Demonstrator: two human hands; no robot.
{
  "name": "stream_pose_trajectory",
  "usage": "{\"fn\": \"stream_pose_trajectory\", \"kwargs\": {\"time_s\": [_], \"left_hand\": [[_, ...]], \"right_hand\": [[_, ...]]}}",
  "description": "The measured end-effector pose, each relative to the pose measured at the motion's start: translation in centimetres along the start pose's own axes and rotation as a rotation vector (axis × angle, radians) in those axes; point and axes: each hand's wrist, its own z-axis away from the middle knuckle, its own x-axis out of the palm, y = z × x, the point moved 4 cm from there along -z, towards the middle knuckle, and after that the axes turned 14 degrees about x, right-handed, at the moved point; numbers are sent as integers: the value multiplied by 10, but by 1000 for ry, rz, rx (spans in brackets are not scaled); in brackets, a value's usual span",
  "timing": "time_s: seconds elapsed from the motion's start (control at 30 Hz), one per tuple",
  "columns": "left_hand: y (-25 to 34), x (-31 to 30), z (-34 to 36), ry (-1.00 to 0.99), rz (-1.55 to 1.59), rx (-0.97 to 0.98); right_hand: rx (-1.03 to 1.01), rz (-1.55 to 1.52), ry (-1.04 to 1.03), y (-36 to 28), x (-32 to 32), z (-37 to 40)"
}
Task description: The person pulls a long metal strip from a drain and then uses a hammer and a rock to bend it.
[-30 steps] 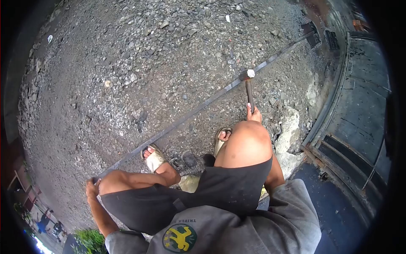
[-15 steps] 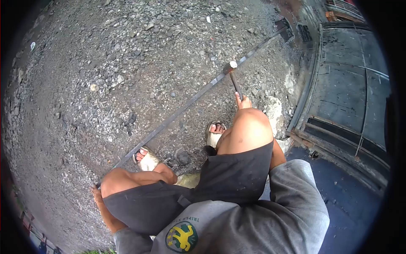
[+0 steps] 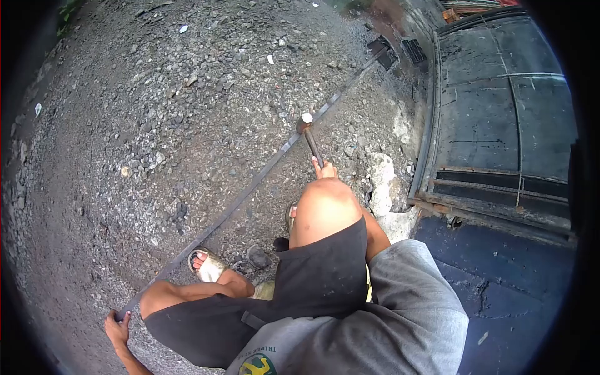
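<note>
A long flat metal bar (image 3: 250, 187) lies diagonally over the gravel, from the lower left to the upper right. My left hand (image 3: 117, 326) grips its lower left end, with fingers and thumb around it. Beyond my raised knee, my right hand (image 3: 324, 169) is closed around the handle of a hammer (image 3: 305, 124). The hammer's head is at the bar's edge, a little above its middle; whether they touch I cannot tell. Both my feet, in sandals (image 3: 211, 267), are on the near side of the bar.
Loose gravel (image 3: 206, 106) surrounds the bar. Dark metal pieces (image 3: 384, 52) are by its far end. A pale rock (image 3: 382, 181) stands right of my right hand. Farther right are a large framed panel (image 3: 475, 112) and a dark blue surface (image 3: 500, 281).
The view has shifted, so the bar and hammer appear farther left. My left hand, mostly behind my knee before, now shows on the bar's end. The hammer stays in my right hand.
</note>
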Motion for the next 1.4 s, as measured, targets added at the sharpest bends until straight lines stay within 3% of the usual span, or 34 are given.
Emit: {"fn": "stream_pose_trajectory", "kwargs": {"time_s": [0.1, 0.2, 0.3, 0.43, 0.53, 0.57, 0.63, 0.7, 0.77, 1.03, 1.1, 1.2, 1.27, 1.33, 1.4], "left_hand": [[21, -55, -2, 28, -68, 7], [49, -112, -7, 189, -125, 133], [116, -191, -10, 124, -197, 73], [156, -285, 7, 367, -374, 189], [156, -340, 8, 307, -417, 190], [152, -347, 2, 309, -429, 190], [162, -366, -6, 526, -490, 464], [162, -379, -17, 424, -490, 380], [165, -388, -22, 478, -544, 495], [163, -380, -17, 361, -532, 305], [138, -382, -10, 353, -548, 298], [59, -390, 8, 396, -449, 298], [13, -398, 22, 542, -405, 398], [16, -403, 20, 517, -356, 358], [31, -403, 14, 461, -319, 315]], "right_hand": [[22, -2, -42, 0, -3, -2], [15, 34, -40, 0, -1, -3], [21, 47, -20, 7, 11, -10], [1, -65, -46, 12, 19, -12], [-21, -92, -43, 6, 19, -9], [-34, -99, -51, 5, 19, -7], [-39, -132, -65, 7, 22, -7], [-5, -147, -97, 10, 27, -9], [-10, -175, -103, 12, 28, -9], [-135, -319, -56, 9, 28, -2], [-166, -391, -24, 12, 18, -1], [-228, -520, -137, 31, 6, 9], [-194, -533, -217, 45, -1, 27], [-195, -550, -207, 62, -8, 35], [-203, -329, -173, 69, -16, 53]]}}
